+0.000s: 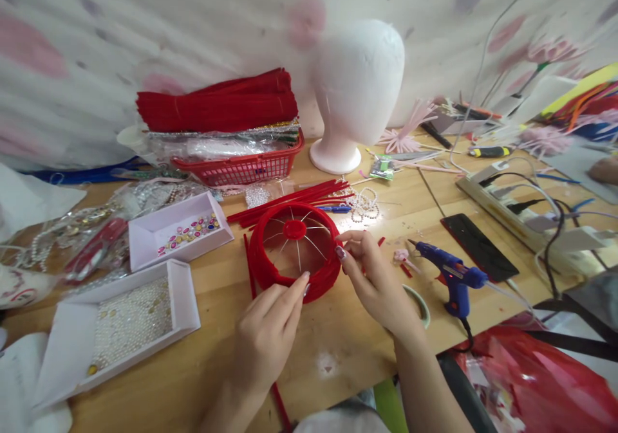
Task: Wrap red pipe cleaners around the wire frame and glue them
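A round red frame [270, 273], wrapped in fuzzy red pipe cleaner with thin wire spokes running to a red hub, rests on the wooden table [333, 349]. My left hand [270, 333] grips its near rim with the fingertips. My right hand [374, 278] pinches the right side of the rim between thumb and fingers. A long red pipe cleaner [250, 269] trails down from the frame's left side toward me.
Loose red pipe cleaners [290, 201] lie behind the frame. A white foam head [355, 89] and a red basket [241, 166] of supplies stand at the back. Two white bead trays [125, 320] sit left. A blue glue gun [449, 277] stands right, with cables beyond.
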Motion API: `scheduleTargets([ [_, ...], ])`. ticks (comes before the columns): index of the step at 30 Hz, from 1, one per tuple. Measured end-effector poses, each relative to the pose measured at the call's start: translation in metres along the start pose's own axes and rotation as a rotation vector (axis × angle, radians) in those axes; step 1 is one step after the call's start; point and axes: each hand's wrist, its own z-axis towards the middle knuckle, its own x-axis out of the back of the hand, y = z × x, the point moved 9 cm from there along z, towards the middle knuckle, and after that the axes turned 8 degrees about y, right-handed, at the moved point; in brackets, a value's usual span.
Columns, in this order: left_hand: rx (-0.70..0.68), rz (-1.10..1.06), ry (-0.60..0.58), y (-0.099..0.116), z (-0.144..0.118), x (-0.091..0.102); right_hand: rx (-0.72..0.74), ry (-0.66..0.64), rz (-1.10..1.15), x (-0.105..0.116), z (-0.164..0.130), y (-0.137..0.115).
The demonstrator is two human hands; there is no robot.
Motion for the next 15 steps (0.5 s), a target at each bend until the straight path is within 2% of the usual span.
scheduleTargets([
  [9, -0.02, -0.004, 0.009, -0.002, 0.0, 0.001, 0.087, 0.155, -0.045, -0.001, 0.006, -0.008],
  [15, -0.13, 0.077, 0.026, 0.014, -0.005, 0.001, 0.17, 0.257, -0.063, -0.003, 0.003, -0.011],
])
